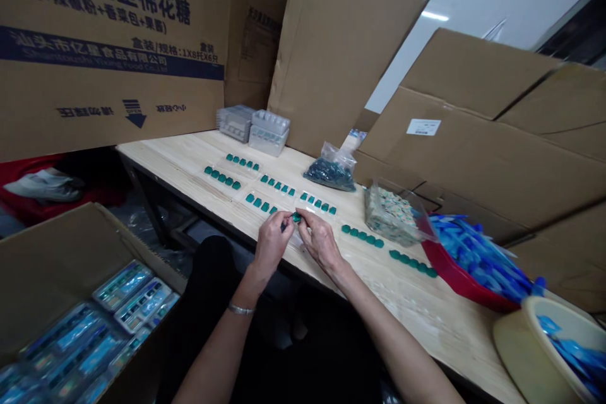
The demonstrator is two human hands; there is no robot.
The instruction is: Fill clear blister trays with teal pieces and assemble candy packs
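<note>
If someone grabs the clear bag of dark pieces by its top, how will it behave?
The bag is probably floppy: its clear upper part looks crumpled. The dark pieces may shift and sag when lifted, being heaped loosely low down. Rolling seems unlikely, given its broad base on the table.

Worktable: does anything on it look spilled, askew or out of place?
Nothing plainly stands out on the worktable. The laid-out green pieces form short rows, and the red tub, though heaped with blue packets, shows no clear spill.
</note>
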